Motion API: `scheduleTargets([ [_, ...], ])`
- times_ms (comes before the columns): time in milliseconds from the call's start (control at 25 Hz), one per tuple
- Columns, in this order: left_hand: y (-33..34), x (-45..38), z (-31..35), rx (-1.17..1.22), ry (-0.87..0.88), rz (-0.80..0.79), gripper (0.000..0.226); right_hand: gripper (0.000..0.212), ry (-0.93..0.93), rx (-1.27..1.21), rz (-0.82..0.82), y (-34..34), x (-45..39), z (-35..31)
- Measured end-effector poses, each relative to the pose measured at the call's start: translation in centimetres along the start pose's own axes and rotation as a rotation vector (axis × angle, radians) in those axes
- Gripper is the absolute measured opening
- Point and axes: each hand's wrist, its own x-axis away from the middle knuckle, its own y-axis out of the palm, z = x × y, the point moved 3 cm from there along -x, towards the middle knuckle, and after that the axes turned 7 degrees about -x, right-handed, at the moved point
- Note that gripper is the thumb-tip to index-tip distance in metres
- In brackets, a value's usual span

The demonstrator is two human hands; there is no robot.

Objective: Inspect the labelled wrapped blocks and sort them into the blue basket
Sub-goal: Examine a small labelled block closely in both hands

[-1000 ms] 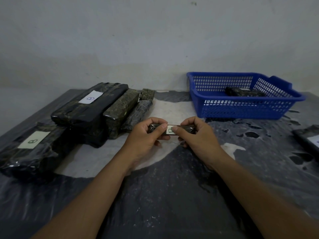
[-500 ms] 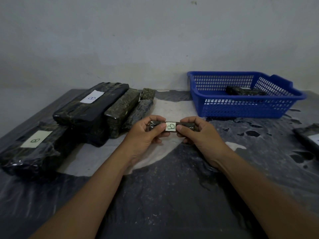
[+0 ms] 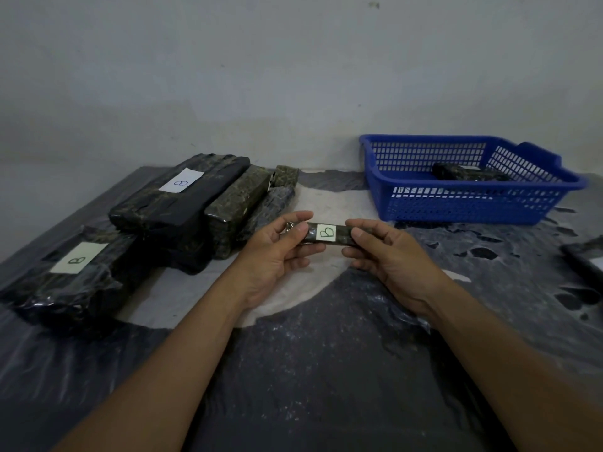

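A small dark wrapped block [image 3: 343,234] with a white label marked B is held level above the table's middle. My left hand [image 3: 280,252] pinches its left end and my right hand [image 3: 388,256] pinches its right end, with the label facing up. The blue basket [image 3: 456,203] stands at the back right with one dark wrapped block [image 3: 466,172] inside. At the left lie several larger wrapped blocks: one labelled B [image 3: 176,194] on top of the pile, another labelled B [image 3: 71,272] nearer the front left.
Unlabelled wrapped blocks [image 3: 235,203] lie beside the pile, toward the middle. Another dark packet [image 3: 584,259] pokes in at the right edge. The table [image 3: 326,370] is covered in dark crinkled plastic, and a pale wall stands close behind.
Both hands have turned the small block, so its B label now faces up more fully. The block has risen slightly. Nothing else has moved.
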Motion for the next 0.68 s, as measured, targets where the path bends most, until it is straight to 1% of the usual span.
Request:
scheduleTargets([
  [160,-0.09,-0.25,-0.29,-0.007,0.012,0.032,0.016,0.019,0.008,-0.047,0.024,0.03,0.02,-0.14],
  [320,-0.45,-0.39,-0.38,-0.044,0.050,0.032,0.025,0.022,0.018,-0.153,0.024,-0.13,0.09,-0.51],
  [440,-0.37,-0.35,-0.30,-0.039,0.052,0.039,0.027,0.023,-0.008,-0.135,0.033,-0.22,0.03,-0.56],
  [560,-0.12,-0.24,-0.08,-0.011,0.050,0.055,0.020,0.020,-0.029,-0.082,0.028,-0.15,0.02,-0.53],
  [680,-0.18,-0.25,-0.08,-0.039,0.068,0.081,0.015,0.020,-0.036,-0.012,0.020,-0.28,-0.02,-0.37],
])
